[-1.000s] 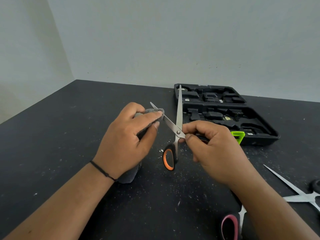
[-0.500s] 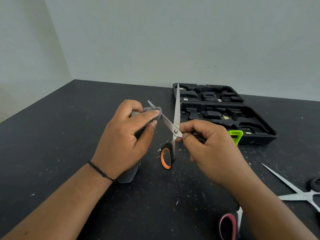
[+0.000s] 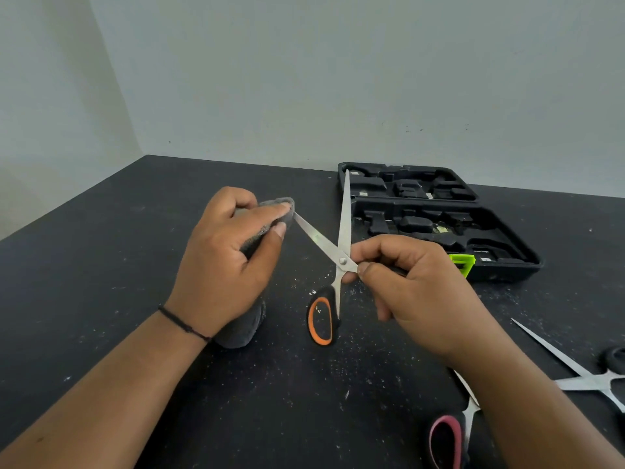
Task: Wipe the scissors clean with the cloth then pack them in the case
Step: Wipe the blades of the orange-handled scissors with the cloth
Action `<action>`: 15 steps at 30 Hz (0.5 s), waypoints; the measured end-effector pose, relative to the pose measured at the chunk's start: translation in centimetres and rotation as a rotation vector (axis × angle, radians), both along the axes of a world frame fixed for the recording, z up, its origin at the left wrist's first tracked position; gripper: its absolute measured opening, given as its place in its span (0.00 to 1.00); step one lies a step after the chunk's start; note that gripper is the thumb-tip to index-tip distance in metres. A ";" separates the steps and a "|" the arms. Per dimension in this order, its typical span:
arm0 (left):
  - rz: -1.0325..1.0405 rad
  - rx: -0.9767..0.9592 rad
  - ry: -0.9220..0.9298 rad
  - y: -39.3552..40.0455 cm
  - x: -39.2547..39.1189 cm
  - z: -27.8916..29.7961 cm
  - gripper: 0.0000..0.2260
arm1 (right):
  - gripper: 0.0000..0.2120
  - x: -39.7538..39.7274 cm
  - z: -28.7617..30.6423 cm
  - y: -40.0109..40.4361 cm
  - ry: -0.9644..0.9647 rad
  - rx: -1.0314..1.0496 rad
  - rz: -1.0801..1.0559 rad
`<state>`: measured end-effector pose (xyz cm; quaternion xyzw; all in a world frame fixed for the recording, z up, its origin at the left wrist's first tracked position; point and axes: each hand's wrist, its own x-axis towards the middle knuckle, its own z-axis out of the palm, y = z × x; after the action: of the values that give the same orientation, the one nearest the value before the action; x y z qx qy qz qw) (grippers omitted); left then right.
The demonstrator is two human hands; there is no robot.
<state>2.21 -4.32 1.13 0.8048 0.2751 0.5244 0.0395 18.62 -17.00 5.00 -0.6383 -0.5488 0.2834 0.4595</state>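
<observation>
Orange-handled scissors [image 3: 342, 231] are held spread wide above the black table. My right hand [image 3: 416, 292] grips their hidden handle just right of the pivot. One blade points up toward the case; the other slants left into the grey cloth [image 3: 270, 218]. My left hand [image 3: 226, 262] pinches that cloth around the slanted blade's tip, thumb under and fingers over. The rest of the cloth hangs below my left wrist. The open black case [image 3: 507, 262] with moulded compartments lies behind my right hand.
A green latch [image 3: 461, 264] sticks out at the case's front edge. Pink-handled scissors [image 3: 449, 434] lie under my right forearm. Another open pair of scissors [image 3: 581, 374] with black handles lies at the right edge. The tabletop carries pale specks. A wall runs along its far edge.
My left hand has slid the cloth outward along the slanted blade to its tip, which is now covered. The right hand and scissors have stayed nearly still.
</observation>
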 end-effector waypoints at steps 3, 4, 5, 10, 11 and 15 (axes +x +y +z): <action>-0.103 -0.004 0.042 -0.7 0.5 -0.2 0.11 | 0.11 -0.1 0.0 0.1 -0.004 0.032 -0.034; -0.112 -0.002 0.052 -0.8 0.7 -0.2 0.11 | 0.11 0.0 0.0 0.1 -0.006 0.036 -0.043; -0.097 -0.004 0.053 -0.8 0.7 -0.1 0.11 | 0.11 0.1 0.0 0.0 -0.014 0.034 -0.042; -0.024 -0.013 0.029 -0.3 0.2 -0.1 0.10 | 0.10 -0.1 -0.1 0.0 -0.068 0.035 -0.011; -0.059 -0.010 0.043 -0.6 0.4 -0.1 0.11 | 0.09 -0.1 -0.2 0.1 -0.077 0.050 -0.019; -0.064 -0.013 0.063 -0.9 0.9 -0.2 0.11 | 0.09 0.2 -0.1 0.0 -0.080 0.052 -0.020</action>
<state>3.08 -5.19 0.90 0.8291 0.2536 0.4955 0.0529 18.85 -16.98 4.94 -0.6424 -0.5674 0.2388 0.4564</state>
